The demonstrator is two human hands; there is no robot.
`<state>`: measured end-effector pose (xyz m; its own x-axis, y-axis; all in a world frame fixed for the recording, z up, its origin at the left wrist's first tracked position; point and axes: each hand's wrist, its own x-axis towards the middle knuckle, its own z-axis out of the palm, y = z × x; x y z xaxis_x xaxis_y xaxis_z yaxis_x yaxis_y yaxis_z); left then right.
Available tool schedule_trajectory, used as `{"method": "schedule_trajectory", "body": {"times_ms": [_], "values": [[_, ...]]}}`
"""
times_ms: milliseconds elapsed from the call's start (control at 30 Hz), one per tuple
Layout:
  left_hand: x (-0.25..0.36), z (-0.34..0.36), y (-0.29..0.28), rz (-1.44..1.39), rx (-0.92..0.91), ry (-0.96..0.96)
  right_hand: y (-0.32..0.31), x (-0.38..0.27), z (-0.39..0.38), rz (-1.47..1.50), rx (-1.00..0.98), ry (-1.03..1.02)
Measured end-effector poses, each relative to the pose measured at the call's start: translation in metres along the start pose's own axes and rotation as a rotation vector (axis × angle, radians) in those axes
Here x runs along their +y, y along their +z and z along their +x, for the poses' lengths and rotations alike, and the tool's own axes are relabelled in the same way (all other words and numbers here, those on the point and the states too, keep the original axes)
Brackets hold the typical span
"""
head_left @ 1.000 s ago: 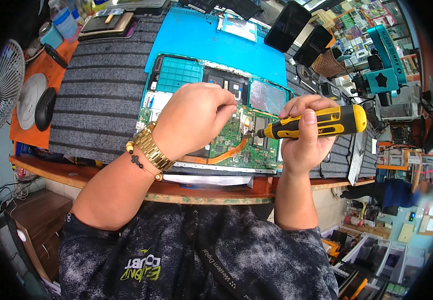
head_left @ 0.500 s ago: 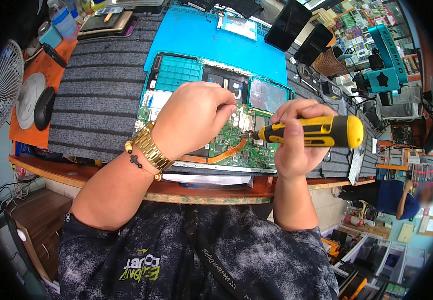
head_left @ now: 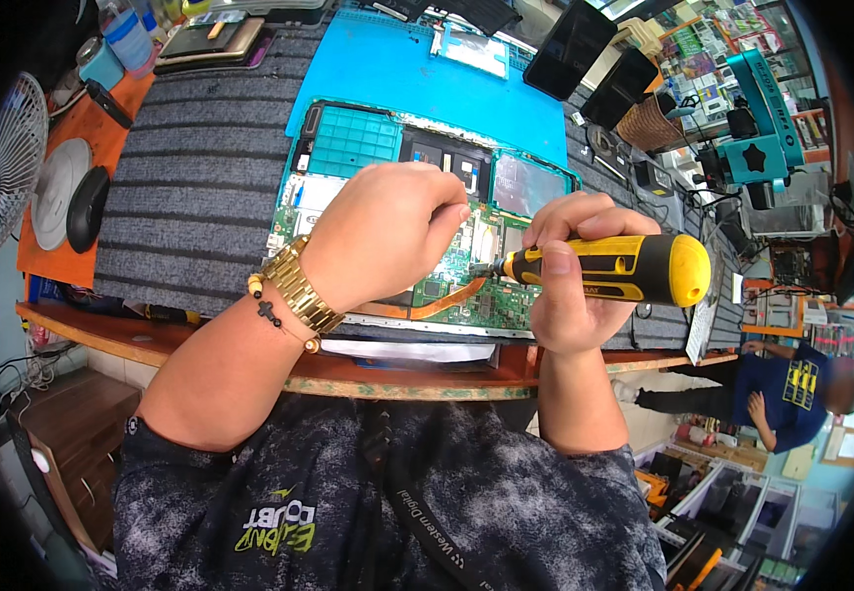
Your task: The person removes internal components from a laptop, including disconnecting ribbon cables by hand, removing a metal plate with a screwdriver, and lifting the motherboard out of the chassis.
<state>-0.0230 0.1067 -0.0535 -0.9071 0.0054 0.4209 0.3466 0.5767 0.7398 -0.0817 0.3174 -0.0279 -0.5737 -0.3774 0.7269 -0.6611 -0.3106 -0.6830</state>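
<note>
A yellow and black screwdriver [head_left: 604, 268] lies in my right hand [head_left: 580, 295], its fingers wrapped around the handle. The tool is tilted, its tip meeting the green circuit board [head_left: 506, 313] beside the end of a copper heat pipe [head_left: 446, 301]. The board sits in an opened laptop base [head_left: 353, 143] with a teal inner shell. My left hand [head_left: 387, 231] rests over the board's left part, fingers curled and thumb near the index finger. Whatever those fingertips may hold is hidden under the hand. A gold watch [head_left: 301, 286] and a beaded bracelet are on that wrist.
The laptop lies on a blue mat [head_left: 368, 64] over a grey ribbed cloth [head_left: 175, 197]. A black mouse [head_left: 87, 214] and a fan [head_left: 8, 167] stand left. On the right are a teal microscope [head_left: 757, 123] and a wicker basket [head_left: 647, 122]. Another person [head_left: 791, 399] stands farther right.
The screwdriver handle has shifted slightly left and toward me, with my right fingers regripping around it. My left hand has hardly moved. The person at the right has turned and moved.
</note>
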Motion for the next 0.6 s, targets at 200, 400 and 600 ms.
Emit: {"method": "schedule_trajectory", "body": {"times_ms": [200, 400, 600], "values": [[-0.0007, -0.0004, 0.001, 0.01, 0.0, 0.004, -0.0016, 0.0008, 0.0002, -0.006, -0.004, -0.004], [-0.0025, -0.0001, -0.0006, 0.046, -0.031, 0.004, 0.0001, -0.0032, 0.0, -0.05, 0.017, 0.028], [-0.0041, 0.0025, -0.0077, 0.024, -0.005, -0.026, -0.0008, -0.0014, 0.0006, -0.025, 0.007, 0.005]]}}
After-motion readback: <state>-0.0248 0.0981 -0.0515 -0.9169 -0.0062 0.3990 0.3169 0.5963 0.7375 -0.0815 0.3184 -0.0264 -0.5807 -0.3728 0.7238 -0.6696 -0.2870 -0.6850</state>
